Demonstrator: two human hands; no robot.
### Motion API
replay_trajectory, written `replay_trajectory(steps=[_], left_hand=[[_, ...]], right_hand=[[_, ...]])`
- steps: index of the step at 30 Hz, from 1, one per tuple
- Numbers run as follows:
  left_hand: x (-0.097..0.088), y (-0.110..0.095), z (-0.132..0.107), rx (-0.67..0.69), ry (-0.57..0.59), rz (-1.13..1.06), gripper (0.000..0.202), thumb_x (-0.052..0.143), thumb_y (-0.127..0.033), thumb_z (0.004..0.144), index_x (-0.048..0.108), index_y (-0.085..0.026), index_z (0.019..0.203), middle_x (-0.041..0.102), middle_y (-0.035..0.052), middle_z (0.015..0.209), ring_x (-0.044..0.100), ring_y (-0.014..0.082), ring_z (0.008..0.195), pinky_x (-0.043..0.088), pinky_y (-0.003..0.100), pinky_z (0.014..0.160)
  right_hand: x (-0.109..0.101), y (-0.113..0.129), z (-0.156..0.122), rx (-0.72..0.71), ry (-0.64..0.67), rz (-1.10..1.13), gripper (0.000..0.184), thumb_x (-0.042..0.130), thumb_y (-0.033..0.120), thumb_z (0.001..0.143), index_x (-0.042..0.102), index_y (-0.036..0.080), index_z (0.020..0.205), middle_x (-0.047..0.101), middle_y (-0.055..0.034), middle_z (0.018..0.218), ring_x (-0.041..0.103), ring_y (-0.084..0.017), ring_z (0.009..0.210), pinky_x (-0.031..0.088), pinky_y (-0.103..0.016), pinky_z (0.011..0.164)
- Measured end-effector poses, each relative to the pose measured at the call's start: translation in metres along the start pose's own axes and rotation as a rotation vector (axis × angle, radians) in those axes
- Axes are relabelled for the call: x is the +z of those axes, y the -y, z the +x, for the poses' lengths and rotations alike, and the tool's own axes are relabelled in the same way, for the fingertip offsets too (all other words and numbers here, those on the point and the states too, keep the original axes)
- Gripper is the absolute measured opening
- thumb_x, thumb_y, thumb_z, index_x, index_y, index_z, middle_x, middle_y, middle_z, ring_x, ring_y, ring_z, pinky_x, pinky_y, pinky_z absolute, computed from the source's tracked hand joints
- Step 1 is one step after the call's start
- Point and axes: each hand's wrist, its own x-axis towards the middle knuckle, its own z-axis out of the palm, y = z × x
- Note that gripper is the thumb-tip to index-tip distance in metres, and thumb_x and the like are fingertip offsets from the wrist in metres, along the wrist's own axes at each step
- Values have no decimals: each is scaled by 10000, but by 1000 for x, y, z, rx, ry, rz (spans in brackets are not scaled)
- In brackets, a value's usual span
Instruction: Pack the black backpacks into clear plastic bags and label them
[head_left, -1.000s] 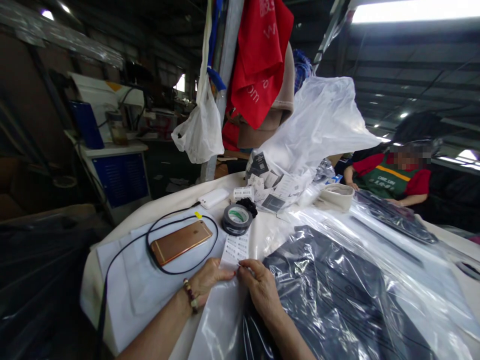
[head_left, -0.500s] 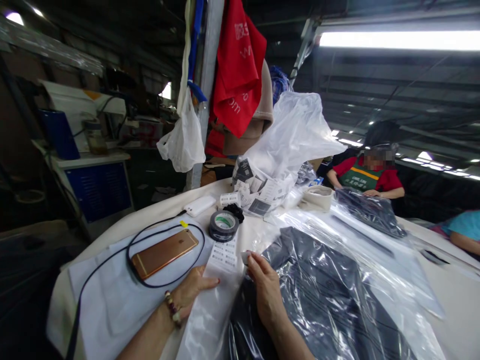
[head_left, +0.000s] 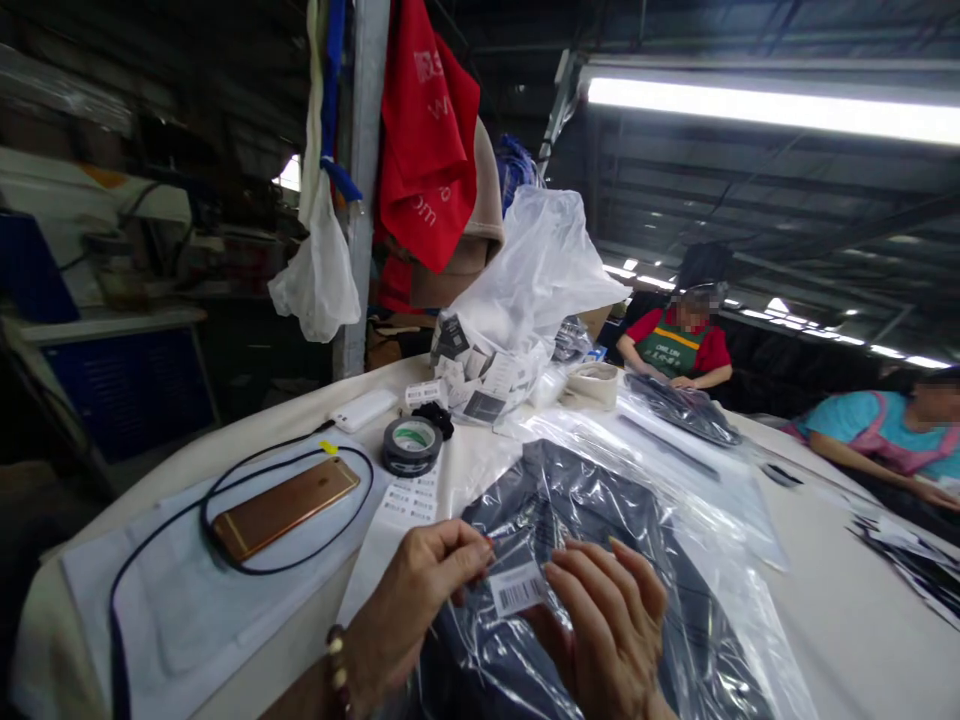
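Observation:
My left hand (head_left: 420,600) and my right hand (head_left: 604,615) both pinch a small white barcode sticker (head_left: 516,590) just above a dark garment in a clear plastic bag (head_left: 592,510). Both hands are closed on the sticker, left at its left edge, right at its right edge. A strip of white barcode labels (head_left: 403,505) lies on the table just left of the bag. A roll of dark tape (head_left: 410,446) stands behind the strip.
A gold phone (head_left: 283,508) lies inside a loop of black cable (head_left: 150,545) at left. A white plastic bag of tags (head_left: 517,300) stands at the back. Two other people (head_left: 679,345) (head_left: 892,435) work at the far and right sides of the white table (head_left: 825,620).
My right hand peeled a sticker off the label strip and carried it right over the bagged garment; my left hand left the strip and joined it. The camera turned right.

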Motion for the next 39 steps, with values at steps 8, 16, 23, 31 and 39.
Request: replay_trajectory(steps=[8,16,23,31,39], left_hand=[[47,-3,-3,-66,120,-111,260,598,-393,621,521,-146,599,450,-33,537,363,89,525,295,228,520],[58,27,9,106,8,408,295,465,-452,703,470,-187,575,446,-30,561,411,128,568,317,260,564],[69,18,63,186,46,457,278,481,-434,708,495,-182,593,421,-50,540,393,115,548,311,245,539],[140,23,156,199,214,337,184,584,-307,623,504,-169,531,463,-52,511,407,95,522,322,226,526],[175,68,211,123,394,347,133,631,-247,574,560,-148,520,503,-49,483,438,85,500,337,214,510]], right_hand=[[-24,-3,-20,-6,53,-42,129,595,207,835,593,121,931,676,-69,868,585,-190,941,321,-415,980],[-32,1,-49,193,295,113,165,505,206,846,518,136,994,621,-66,871,567,-178,842,410,-376,854],[-33,-70,-71,269,837,274,329,484,300,886,508,139,1172,556,-137,1213,515,-236,1118,439,-420,938],[-5,-106,-114,395,1100,384,627,314,562,899,345,156,1376,301,-130,1439,226,-249,1342,189,-465,1112],[-2,-100,-129,503,1073,516,628,346,583,882,300,227,1397,251,-77,1467,183,-224,1356,147,-414,1125]])
